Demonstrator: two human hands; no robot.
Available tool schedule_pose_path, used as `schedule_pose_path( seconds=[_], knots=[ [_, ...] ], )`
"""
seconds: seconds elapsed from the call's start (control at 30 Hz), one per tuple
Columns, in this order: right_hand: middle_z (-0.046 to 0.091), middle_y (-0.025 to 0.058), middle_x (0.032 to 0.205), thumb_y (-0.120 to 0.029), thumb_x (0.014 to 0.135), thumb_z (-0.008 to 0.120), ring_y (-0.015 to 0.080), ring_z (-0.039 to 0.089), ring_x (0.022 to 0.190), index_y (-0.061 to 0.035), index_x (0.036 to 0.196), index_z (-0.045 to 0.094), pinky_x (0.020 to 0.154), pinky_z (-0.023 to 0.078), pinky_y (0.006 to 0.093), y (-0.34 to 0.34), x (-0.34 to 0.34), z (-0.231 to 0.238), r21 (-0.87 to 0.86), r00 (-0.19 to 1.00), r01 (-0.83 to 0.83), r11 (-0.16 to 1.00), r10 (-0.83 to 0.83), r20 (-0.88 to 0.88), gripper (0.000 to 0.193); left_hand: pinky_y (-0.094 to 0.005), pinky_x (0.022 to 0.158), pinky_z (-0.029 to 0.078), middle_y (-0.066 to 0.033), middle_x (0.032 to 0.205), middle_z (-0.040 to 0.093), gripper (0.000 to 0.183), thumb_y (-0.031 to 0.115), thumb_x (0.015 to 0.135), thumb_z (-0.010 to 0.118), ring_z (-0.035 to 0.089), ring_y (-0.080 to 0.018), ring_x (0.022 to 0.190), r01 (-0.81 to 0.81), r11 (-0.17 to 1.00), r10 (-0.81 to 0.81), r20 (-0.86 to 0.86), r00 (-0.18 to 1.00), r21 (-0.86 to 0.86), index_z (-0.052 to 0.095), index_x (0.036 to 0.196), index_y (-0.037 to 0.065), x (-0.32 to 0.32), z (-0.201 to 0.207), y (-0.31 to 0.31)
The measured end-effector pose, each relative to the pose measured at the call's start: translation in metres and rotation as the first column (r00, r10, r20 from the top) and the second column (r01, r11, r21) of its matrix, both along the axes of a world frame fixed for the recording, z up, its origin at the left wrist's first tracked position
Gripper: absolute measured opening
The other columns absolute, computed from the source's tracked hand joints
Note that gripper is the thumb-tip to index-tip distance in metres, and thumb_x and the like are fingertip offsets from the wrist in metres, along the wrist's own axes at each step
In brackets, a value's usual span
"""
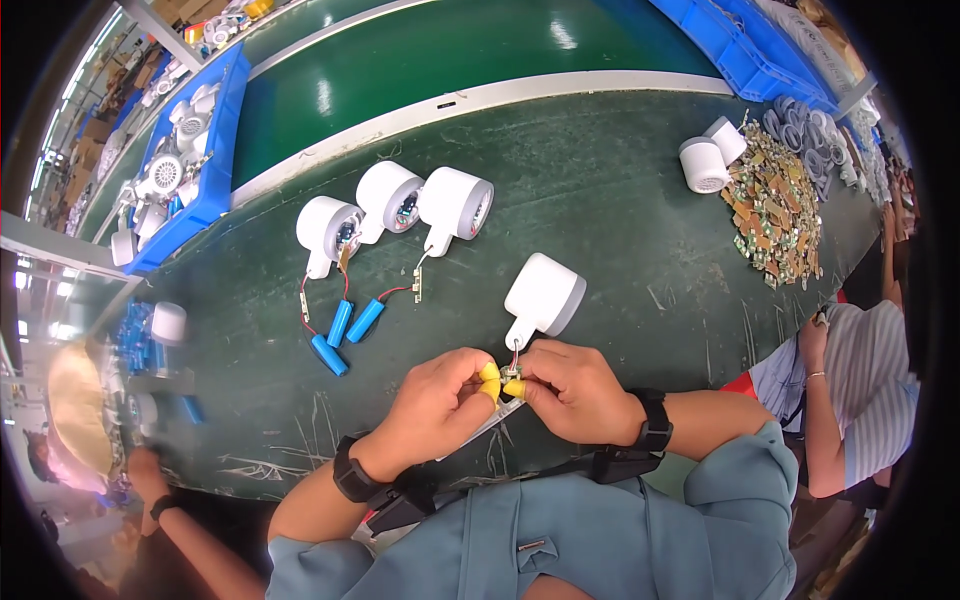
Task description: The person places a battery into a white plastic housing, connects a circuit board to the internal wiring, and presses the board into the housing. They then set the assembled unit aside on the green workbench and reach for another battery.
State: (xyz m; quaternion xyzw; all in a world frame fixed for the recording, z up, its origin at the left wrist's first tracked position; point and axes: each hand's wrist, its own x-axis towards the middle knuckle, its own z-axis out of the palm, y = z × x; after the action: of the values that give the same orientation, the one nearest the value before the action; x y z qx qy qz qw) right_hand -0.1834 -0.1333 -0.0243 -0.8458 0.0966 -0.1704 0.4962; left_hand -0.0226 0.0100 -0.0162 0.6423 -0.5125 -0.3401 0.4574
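Both hands work close in over the surface (630, 240) by its near edge: the left hand (440, 400) pinches thumb and finger tight in yellow finger cots (489, 380), what's between them impossible to tell, while the right hand (578, 390) nips a small circuit board (511, 374). Wires climb from there to a white fan housing (540, 292), lying just beyond. Toward the far edge, three more housings (390, 195) line up, three blue cylindrical batteries (366, 320) before them. Loose boards (775, 205) heap toward the far right corner; a blue crate (222, 160) occupies the far left.
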Motion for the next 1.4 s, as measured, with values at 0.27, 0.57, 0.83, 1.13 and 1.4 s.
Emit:
schedule_pose_path(
  seconds=[0.27,0.57,0.83,1.13,1.4],
  knots=[
    [0.060,0.0115,0.084,0.005,0.079,0.065,0.0301,0.060,0.065,-0.0016,0.094,0.062,0.056,0.048,0.0365,0.001,0.001,-0.001,-0.041,0.998,0.026,0.999,-0.023,0.052,0.017,-0.0249,0.061,0.047,-0.0070,0.087,0.059,0.021,-0.004,0.083,0.059,0.057,-0.0119,0.070,0.026,1.000,-0.026,-0.036,0.999,0.006,0.057,0.103,0.000,0.000,0.003,-0.003],
    [0.060,0.0112,0.085,0.003,0.081,0.065,0.0300,0.059,0.065,-0.0016,0.094,0.061,0.057,0.048,0.0366,0.001,0.004,-0.002,-0.046,0.997,-0.007,0.999,0.011,0.083,0.015,-0.0282,0.062,0.049,-0.0099,0.087,0.058,0.026,-0.003,0.081,0.059,0.059,-0.0174,0.070,0.073,0.995,-0.075,0.033,0.997,0.066,0.055,0.106,0.001,0.005,0.008,-0.004],
    [0.062,0.0092,0.087,-0.002,0.088,0.060,0.0244,0.065,0.069,-0.0026,0.103,0.062,0.061,0.050,0.0350,-0.007,0.002,-0.002,0.056,0.985,-0.169,0.984,0.170,-0.016,0.015,-0.0276,0.066,0.047,-0.0085,0.089,0.059,0.024,-0.004,0.081,0.057,0.059,-0.0182,0.074,0.193,0.976,-0.205,0.125,0.971,0.104,0.056,0.105,0.001,0.027,0.013,0.000],
    [0.067,0.0099,0.080,-0.006,0.088,0.059,0.0241,0.069,0.072,-0.0037,0.098,0.064,0.062,0.050,0.0366,-0.013,0.006,0.000,0.252,0.970,-0.174,0.952,0.210,-0.123,0.012,-0.0335,0.061,0.044,-0.0124,0.086,0.056,0.027,-0.003,0.078,0.056,0.054,-0.0282,0.068,0.311,0.949,-0.313,0.230,0.922,0.045,0.056,0.105,-0.001,0.024,0.018,-0.009],
    [0.062,0.0152,0.069,-0.010,0.080,0.057,0.0364,0.062,0.070,-0.0048,0.079,0.064,0.064,0.046,0.0486,-0.007,0.006,-0.008,0.177,0.988,-0.139,0.974,0.148,-0.040,0.009,-0.0289,0.059,0.040,-0.0103,0.082,0.055,0.024,-0.005,0.076,0.054,0.052,-0.0204,0.065,0.274,0.960,-0.281,0.272,0.920,0.066,0.056,0.100,-0.002,0.016,0.021,-0.007]
  ],
)
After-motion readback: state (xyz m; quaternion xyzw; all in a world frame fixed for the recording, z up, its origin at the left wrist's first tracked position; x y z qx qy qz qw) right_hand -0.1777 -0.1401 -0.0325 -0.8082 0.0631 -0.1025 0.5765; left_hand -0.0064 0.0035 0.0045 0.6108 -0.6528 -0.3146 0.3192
